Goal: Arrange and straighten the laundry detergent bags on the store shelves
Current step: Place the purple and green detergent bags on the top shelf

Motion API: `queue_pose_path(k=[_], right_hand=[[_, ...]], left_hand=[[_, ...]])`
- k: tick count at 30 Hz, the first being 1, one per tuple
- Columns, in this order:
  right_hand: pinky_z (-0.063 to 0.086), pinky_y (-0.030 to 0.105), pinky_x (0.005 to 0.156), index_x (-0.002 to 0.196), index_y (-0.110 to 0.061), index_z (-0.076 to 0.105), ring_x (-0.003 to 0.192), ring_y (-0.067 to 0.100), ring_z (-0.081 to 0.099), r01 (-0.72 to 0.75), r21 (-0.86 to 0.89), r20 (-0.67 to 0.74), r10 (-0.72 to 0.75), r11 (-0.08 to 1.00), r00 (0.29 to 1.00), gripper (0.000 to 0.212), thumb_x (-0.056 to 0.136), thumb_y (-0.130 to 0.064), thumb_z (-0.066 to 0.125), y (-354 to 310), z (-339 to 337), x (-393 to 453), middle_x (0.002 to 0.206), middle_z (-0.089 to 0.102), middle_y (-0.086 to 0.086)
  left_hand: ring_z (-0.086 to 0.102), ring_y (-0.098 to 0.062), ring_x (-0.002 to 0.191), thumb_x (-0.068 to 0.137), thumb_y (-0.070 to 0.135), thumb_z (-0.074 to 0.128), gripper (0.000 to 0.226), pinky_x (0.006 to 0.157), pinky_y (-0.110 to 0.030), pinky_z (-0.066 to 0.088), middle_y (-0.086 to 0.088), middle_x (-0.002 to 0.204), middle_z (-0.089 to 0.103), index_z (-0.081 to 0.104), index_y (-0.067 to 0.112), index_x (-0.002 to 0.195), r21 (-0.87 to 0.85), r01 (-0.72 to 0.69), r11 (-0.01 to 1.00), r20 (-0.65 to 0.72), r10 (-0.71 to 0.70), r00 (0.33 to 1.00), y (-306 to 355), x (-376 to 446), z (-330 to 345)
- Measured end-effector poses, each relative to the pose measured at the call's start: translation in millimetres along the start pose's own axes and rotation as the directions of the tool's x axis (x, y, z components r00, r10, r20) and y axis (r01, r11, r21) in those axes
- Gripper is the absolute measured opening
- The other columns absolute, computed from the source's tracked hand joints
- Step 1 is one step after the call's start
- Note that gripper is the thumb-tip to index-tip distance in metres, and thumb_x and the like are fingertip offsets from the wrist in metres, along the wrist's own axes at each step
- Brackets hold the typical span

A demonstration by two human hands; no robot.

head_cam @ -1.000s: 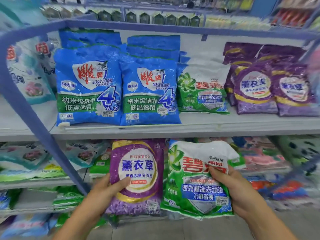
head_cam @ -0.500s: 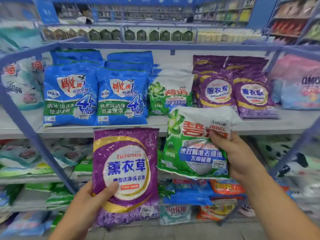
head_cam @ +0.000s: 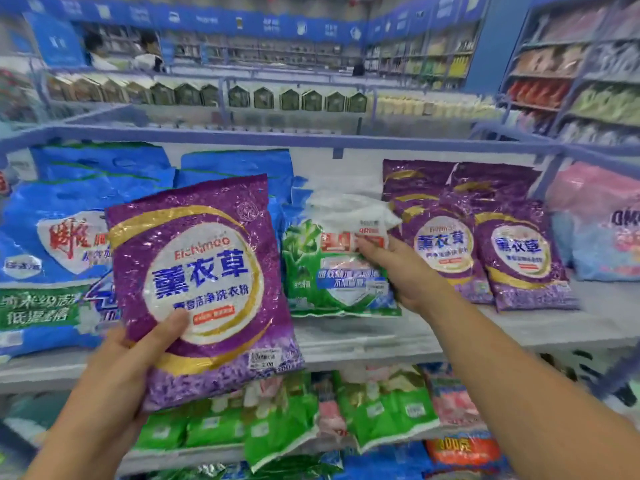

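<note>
Your left hand [head_cam: 114,372] grips a purple detergent bag [head_cam: 204,289] by its lower-left corner, thumb across the front, fingers curled behind. The bag is upright, tilted a bit, held in front of the shelf edge and covering part of the blue bags [head_cam: 52,258] standing at the left of the upper shelf [head_cam: 415,330].

Your right hand [head_cam: 405,275] reaches onto that shelf and holds the green-and-white bag [head_cam: 322,271] at its right side, thumb on the front near the red lettering, fingers wrapped round the edge. Bag's bottom sits on the shelf, between the blue bags and two purple bags [head_cam: 485,244], which stand side by side just to the right, overlapping. The green bag's white top looks crumpled; the view is blurred there, so can't tell more.

Far right: a pink-and-blue bag [head_cam: 599,223]. Lower shelf under your arms: a jumble of green bags [head_cam: 284,420], pink ones, and an orange bag [head_cam: 464,452] at the bottom right.
</note>
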State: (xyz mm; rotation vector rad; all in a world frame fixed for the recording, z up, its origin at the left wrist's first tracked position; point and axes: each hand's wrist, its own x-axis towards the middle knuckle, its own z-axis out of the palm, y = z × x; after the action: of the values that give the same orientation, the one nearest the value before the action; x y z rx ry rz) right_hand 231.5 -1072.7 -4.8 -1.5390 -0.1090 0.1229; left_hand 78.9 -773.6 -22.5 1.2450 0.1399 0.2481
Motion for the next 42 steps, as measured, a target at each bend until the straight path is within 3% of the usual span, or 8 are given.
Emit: queue_pose_path(k=[6, 11, 17, 23, 29, 31, 35, 42], right_hand=[[0.058, 0.035, 0.084, 0.109, -0.026, 0.066, 0.094, 0.016, 0.074, -0.028, -0.030, -0.221, 0.020, 0.999, 0.975, 0.028, 0.088, -0.042, 0.074, 7.8, 3.8, 23.9, 0.102, 0.078, -0.006], [0.061, 0.037, 0.072, 0.110, -0.020, 0.067, 0.096, 0.024, 0.074, 0.113, 0.044, -0.354, -0.090, 0.993, 0.931, 0.023, 0.089, -0.024, 0.075, 14.3, 6.8, 32.4, 0.102, 0.077, 0.000], [0.051, 0.024, 0.081, 0.132, -0.023, 0.046, 0.102, 0.016, 0.065, 0.095, -0.234, -0.216, -0.147, 0.968, 0.965, 0.053, 0.088, -0.027, 0.075, 7.6, -0.8, 41.5, 0.107, 0.064, -0.006], [0.028, 0.039, 0.119, 0.156, -0.037, 0.019, 0.148, 0.017, 0.020, 0.420, -0.811, 0.088, -0.625, 0.407, 0.776, 0.073, 0.095, -0.038, 0.061, 11.3, -7.5, -3.3, 0.157, 0.026, -0.003], [0.002, 0.047, 0.125, 0.160, -0.031, 0.017, 0.155, 0.016, -0.012, 0.552, -0.833, 0.526, -0.260, 0.034, 0.809, 0.076, 0.086, -0.051, 0.017, 39.5, -2.4, 20.1, 0.169, 0.001, -0.003], [0.007, 0.045, 0.125, 0.161, -0.025, 0.012, 0.156, 0.017, -0.005, 0.524, -0.845, 0.489, -0.237, 0.108, 0.839, 0.069, 0.096, -0.046, 0.022, 27.5, -1.3, 21.8, 0.169, 0.002, -0.001], [0.053, 0.040, 0.101, 0.123, -0.025, 0.068, 0.115, 0.017, 0.065, 0.174, -0.336, 0.210, -0.107, 0.926, 0.972, 0.027, 0.105, -0.027, 0.048, 0.4, -28.9, 0.5, 0.127, 0.070, 0.001], [0.056, 0.041, 0.095, 0.116, -0.046, 0.059, 0.098, 0.005, 0.072, -0.023, -0.138, -0.050, 0.016, 0.990, 0.999, 0.040, 0.080, -0.052, 0.074, -9.5, -121.9, -38.2, 0.104, 0.075, -0.020]], left_hand=[[0.077, -0.023, 0.086, 0.014, 0.060, 0.096, 0.087, 0.065, -0.028, 0.062, -0.007, 0.097, 0.079, 0.081, 0.024, 0.092, 0.079, 0.034, 0.996, 0.017, -0.035, 0.999, -14.6, 41.8, 19.4], [0.076, -0.032, 0.092, 0.020, 0.057, 0.098, 0.098, 0.096, -0.046, 0.051, -0.012, 0.103, 0.078, 0.075, 0.014, 0.105, 0.074, 0.091, 0.993, 0.019, -0.093, 0.995, -19.4, 47.0, 46.3], [0.077, -0.031, 0.087, 0.009, 0.053, 0.099, 0.101, 0.065, -0.035, 0.064, -0.014, 0.101, 0.078, 0.076, 0.015, 0.100, 0.004, 0.094, 0.996, -0.020, -0.094, 0.995, -21.5, 40.7, 68.8], [0.077, -0.026, 0.079, 0.068, 0.017, 0.073, 0.021, 0.072, -0.038, 0.062, -0.014, 0.097, 0.078, 0.080, 0.015, 0.087, -0.073, 0.065, 0.995, -0.095, -0.072, 0.993, -24.8, 33.3, 85.6], [0.077, -0.029, 0.076, 0.073, 0.015, 0.068, 0.030, 0.069, -0.041, 0.062, -0.016, 0.097, 0.078, 0.072, 0.011, 0.102, -0.068, 0.077, 0.995, -0.100, -0.083, 0.992, -20.9, 31.2, 96.2], [0.077, -0.030, 0.081, 0.073, 0.017, 0.071, 0.035, 0.072, -0.043, 0.062, -0.017, 0.100, 0.078, 0.070, 0.008, 0.107, -0.041, 0.092, 0.995, -0.061, -0.095, 0.994, -20.7, 33.0, 105.2], [0.076, -0.031, 0.095, 0.045, 0.045, 0.097, 0.070, 0.089, -0.046, 0.057, -0.012, 0.105, 0.078, 0.075, 0.013, 0.104, 0.093, 0.084, 0.992, 0.087, -0.092, 0.992, -25.6, 41.6, 137.4], [0.075, -0.007, 0.089, 0.091, 0.027, 0.072, 0.023, 0.078, -0.025, 0.059, 0.013, 0.098, 0.078, 0.068, 0.027, 0.113, 0.307, -0.012, 0.952, 0.239, -0.064, 0.969, -59.8, 54.4, 245.6]])
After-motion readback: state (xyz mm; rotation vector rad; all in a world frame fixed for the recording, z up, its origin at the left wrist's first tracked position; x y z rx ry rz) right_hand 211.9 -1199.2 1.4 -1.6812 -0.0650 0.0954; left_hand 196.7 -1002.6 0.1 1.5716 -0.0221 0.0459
